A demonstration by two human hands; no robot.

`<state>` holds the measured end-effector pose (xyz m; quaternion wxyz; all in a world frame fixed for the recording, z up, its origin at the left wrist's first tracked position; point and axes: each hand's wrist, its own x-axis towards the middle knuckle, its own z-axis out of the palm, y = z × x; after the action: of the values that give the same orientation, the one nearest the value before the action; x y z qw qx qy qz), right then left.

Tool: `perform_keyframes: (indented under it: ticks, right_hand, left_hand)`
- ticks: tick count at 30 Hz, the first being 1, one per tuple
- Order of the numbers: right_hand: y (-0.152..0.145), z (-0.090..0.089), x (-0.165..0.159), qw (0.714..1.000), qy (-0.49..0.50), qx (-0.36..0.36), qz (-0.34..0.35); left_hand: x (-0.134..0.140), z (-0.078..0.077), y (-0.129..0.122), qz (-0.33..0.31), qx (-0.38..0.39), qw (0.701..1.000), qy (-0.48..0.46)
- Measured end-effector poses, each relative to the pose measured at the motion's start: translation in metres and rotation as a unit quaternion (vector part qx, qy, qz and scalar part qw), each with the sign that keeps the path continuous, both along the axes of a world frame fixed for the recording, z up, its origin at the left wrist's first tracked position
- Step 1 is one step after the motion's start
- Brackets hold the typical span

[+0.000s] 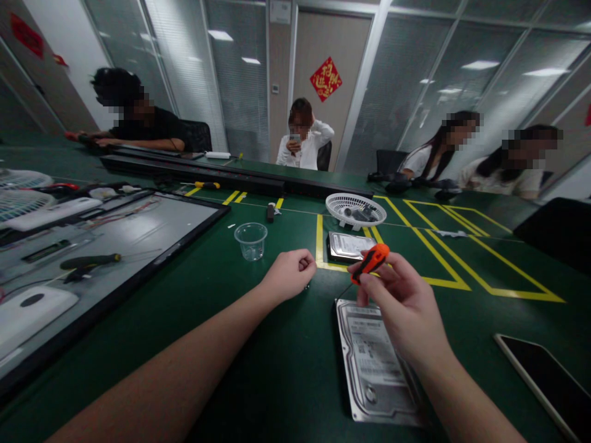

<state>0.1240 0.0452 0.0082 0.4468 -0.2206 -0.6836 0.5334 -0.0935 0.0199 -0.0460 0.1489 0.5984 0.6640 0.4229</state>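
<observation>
My right hand (401,295) grips an orange and black screwdriver (370,261). Its thin shaft points down to the far left corner of a hard drive (364,351), which lies label up on the green table. My left hand (290,274) is closed to the left of that drive, fingers curled in; whatever they hold, if anything, is hidden. A small clear plastic cup (250,241) stands beyond my left hand. Behind the screwdriver lies a second hard drive (348,245), close to a white basket (355,210) containing small dark parts.
A framed panel (152,227) with a green-handled screwdriver (92,261) fills the left side. At the right edge lies a phone (545,375). Yellow tape (443,283) marks the table. A yellow screwdriver (207,185) lies farther back. Several people sit across the table.
</observation>
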Motion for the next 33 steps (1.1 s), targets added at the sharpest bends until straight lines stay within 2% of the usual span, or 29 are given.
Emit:
perform_keyframes:
  ticks: [6, 15, 20, 26, 29, 33]
  right_hand:
    - [-0.0005, -0.0001, -0.0008, 0.999, -0.018, 0.018, -0.029]
    - [-0.0005, 0.0013, 0.0000, 1.000, -0.006, 0.007, 0.002]
    - [-0.0005, 0.0004, 0.0000, 0.999, -0.024, 0.012, -0.017]
    - [-0.0002, -0.0004, -0.0006, 1.000, 0.007, -0.013, 0.004]
    - [0.0001, -0.0011, 0.0004, 1.000, 0.000, 0.001, 0.014]
    - [0.0010, -0.0034, 0.0008, 1.000, -0.012, 0.012, -0.006]
  left_hand:
    - [0.0006, 0.0015, -0.0008, -0.003, -0.003, 1.000, -0.004]
    - [0.0003, 0.0022, -0.0005, -0.001, -0.006, 1.000, -0.002]
    - [0.0000, 0.0007, 0.0003, 0.000, -0.003, 1.000, -0.004]
    - [-0.0001, 0.0013, 0.0000, -0.001, -0.006, 1.000, -0.007]
    - [0.0003, 0.0020, 0.0000, 0.001, -0.004, 1.000, -0.003]
    - [0.0006, 0.0012, 0.0003, 0.001, 0.001, 1.000, 0.007]
